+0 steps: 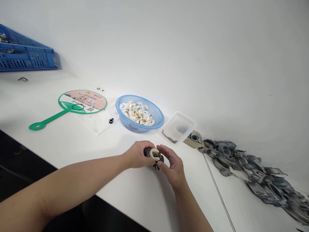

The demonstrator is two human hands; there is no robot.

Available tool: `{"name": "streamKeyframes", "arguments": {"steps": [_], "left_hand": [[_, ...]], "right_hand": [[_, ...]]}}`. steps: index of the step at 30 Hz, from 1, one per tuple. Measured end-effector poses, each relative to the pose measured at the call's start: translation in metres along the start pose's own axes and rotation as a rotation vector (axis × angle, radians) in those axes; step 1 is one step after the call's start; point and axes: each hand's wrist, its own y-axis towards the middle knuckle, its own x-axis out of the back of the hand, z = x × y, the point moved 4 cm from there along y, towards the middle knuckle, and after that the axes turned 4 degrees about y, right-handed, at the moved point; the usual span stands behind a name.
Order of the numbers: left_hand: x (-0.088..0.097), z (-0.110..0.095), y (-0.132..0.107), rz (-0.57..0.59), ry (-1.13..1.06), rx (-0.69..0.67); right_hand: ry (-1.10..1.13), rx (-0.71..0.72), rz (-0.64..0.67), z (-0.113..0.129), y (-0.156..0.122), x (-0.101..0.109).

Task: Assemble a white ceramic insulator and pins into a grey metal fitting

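Note:
Both my hands meet over the white table (60, 141) near its front edge. My left hand (138, 155) is closed around a small dark metal part (154, 158) with a cream plastic ring on it. My right hand (172, 165) pinches the same part from the right side with thumb and fingertips. Just behind the hands stands a round blue basket (156, 118) filled with several cream plastic rings (137, 113).
A clear plastic box (180, 126) with thin metal pins (169, 137) sits right of the basket. Several grey metal parts (253, 170) lie heaped along the wall at right. A green hand fan (72, 106), a small black ring (111, 120) and a blue crate (24, 53) lie at left.

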Motion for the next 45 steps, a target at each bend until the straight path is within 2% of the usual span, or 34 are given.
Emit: {"name": "streamKeyframes", "arguments": {"steps": [6,11,13,16,18,20,22,25,29,32,38,45], "left_hand": [[0.0,-0.001,0.0,0.003,-0.004,0.006],[-0.001,0.0,0.0,0.008,-0.017,0.018],[-0.002,0.0,0.0,0.009,-0.016,0.013],[-0.002,0.0,-0.001,0.004,-0.017,0.014],[-0.002,0.0,-0.001,0.006,-0.025,0.02],[-0.002,0.0,-0.001,0.01,-0.033,0.027],[-0.003,0.0,0.0,0.013,-0.036,0.03],[-0.003,0.0,0.001,0.008,-0.034,0.025],[-0.003,0.0,0.002,0.007,-0.035,0.026],[-0.003,0.0,0.003,0.015,-0.03,0.038],[-0.003,-0.001,0.004,0.011,-0.041,0.045],[0.0,-0.002,0.005,0.003,-0.004,0.035]], "right_hand": [[0.025,0.003,-0.015,-0.003,0.0,0.003],[0.063,-0.001,-0.097,-0.01,-0.001,0.014],[0.082,-0.031,-0.162,-0.018,0.0,0.024],[0.064,-0.111,-0.348,-0.032,0.005,0.046],[-0.07,-0.188,-0.464,-0.041,0.013,0.061],[-0.263,-0.26,-0.493,-0.045,0.026,0.073],[-0.42,-0.313,-0.452,-0.048,0.042,0.079],[-0.561,-0.362,-0.321,-0.051,0.068,0.08],[-0.778,-0.448,-0.084,-0.06,0.1,0.072],[-0.896,-0.476,0.048,-0.067,0.115,0.064],[-1.013,-0.455,0.166,-0.07,0.125,0.052],[-1.074,-0.391,0.205,-0.073,0.12,0.04]]}}
